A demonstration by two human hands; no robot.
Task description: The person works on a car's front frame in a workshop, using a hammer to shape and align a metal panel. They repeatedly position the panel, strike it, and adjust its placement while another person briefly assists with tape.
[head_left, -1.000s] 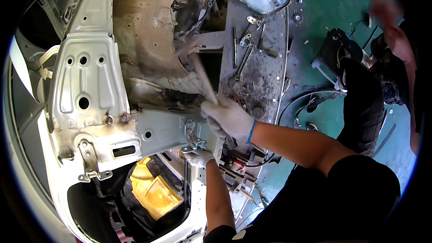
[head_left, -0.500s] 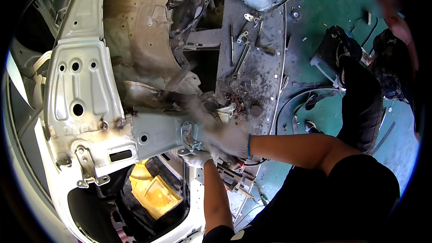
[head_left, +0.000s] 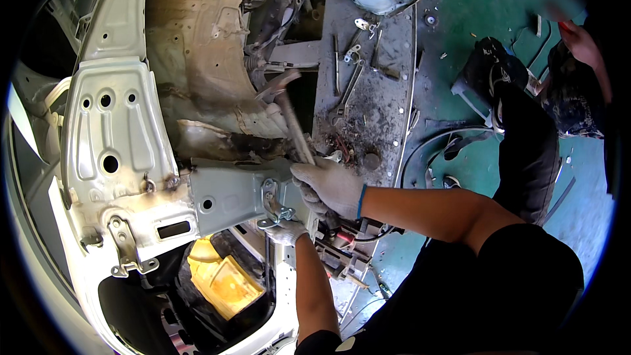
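Note:
My right hand (head_left: 332,187), in a whitish work glove with a blue cuff, is closed round the handle of a hammer (head_left: 296,125). The hammer stands tilted, its blurred head up and to the left, over the brownish inner metal of the car body. Below it, my gloved left hand (head_left: 285,231) is closed at the lower edge of a grey pillar panel (head_left: 230,190), right beside a metal door hinge (head_left: 273,202). The hinge and panel hide some of its fingers. A second hinge (head_left: 125,246) sits farther left on the welded, scorched car body.
A wrench (head_left: 350,92) and several metal parts lie on the dirty grey platform (head_left: 388,125). A yellow foam block (head_left: 227,279) shows through the body opening. A black hose (head_left: 420,148) curves across the green floor. Another person in dark trousers (head_left: 529,158) is at the right.
The hammer and my right hand were smeared by motion low over the panel's end; now the hammer head is raised. My left hand stays by the hinge. The view has shifted slightly.

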